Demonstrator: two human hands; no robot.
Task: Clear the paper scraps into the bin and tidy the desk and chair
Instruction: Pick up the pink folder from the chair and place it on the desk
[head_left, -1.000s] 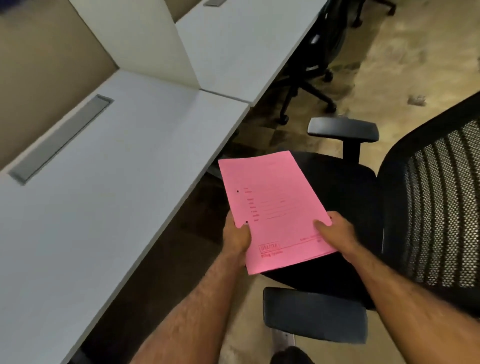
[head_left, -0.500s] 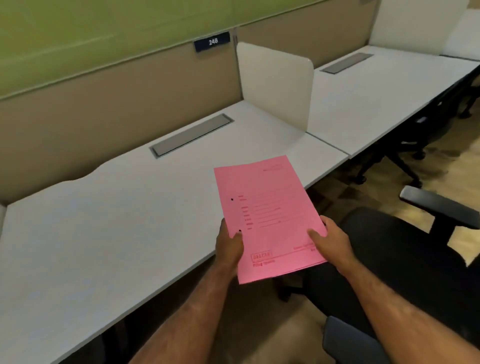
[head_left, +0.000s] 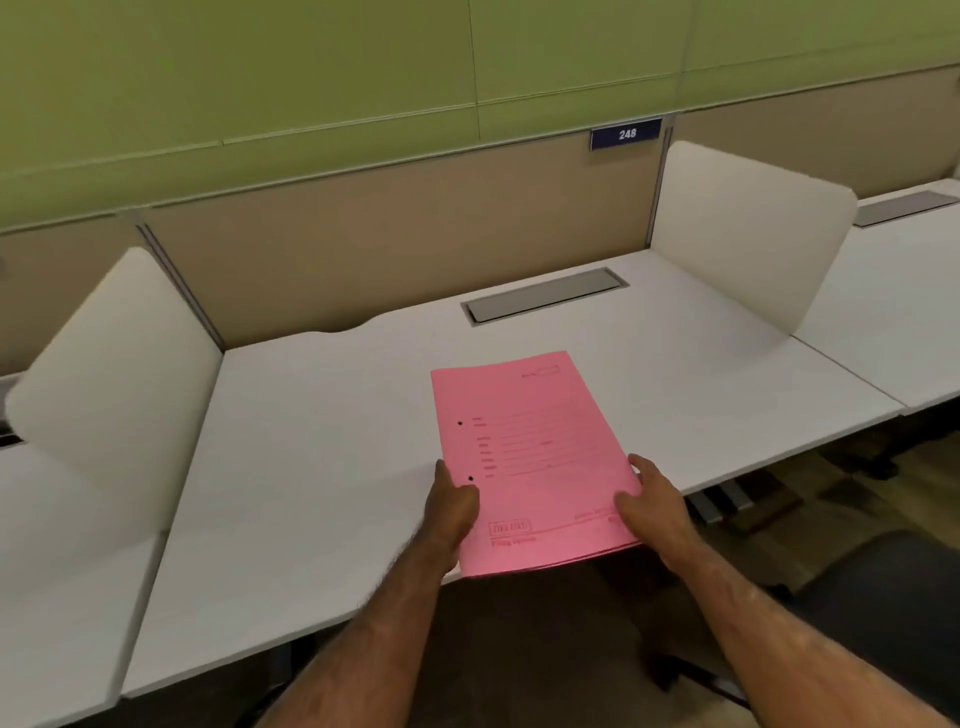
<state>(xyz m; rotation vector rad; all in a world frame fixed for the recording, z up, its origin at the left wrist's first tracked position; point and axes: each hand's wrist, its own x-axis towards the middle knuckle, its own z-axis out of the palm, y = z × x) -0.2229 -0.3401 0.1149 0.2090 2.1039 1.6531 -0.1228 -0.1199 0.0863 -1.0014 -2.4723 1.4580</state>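
1. Your left hand (head_left: 451, 512) grips the left edge of a pink folder (head_left: 535, 457), thumb on top near the lower of two punched holes, the fingers hidden underneath.
2. Your right hand (head_left: 655, 506) takes the folder's right edge near its lower corner, thumb pressed on the top face, the other fingers curled around the side and partly out of sight.
3. Both hands are closed on the folder; neither is spread open.
4. The folder sits over the front part of the white surface (head_left: 322, 467), roughly at its middle, with its near end jutting out past the front edge toward you. You cannot tell whether its far end rests on the surface or hangs just above it.
5. The folder carries faint printed lines and a boxed stamp near its lower left; the wording is too blurred to read.
6. A grey cable hatch (head_left: 545, 301) lies set into the surface behind the folder, well apart from it.
7. White divider panels stand at either side: the left divider (head_left: 114, 374) and the right divider (head_left: 748, 234).
8. A blue plate reading 248 (head_left: 626, 134) is fixed on the beige back panel, above and to the right of the hatch.
9. A dark chair seat (head_left: 883, 587) shows at the lower right, beside your right forearm.
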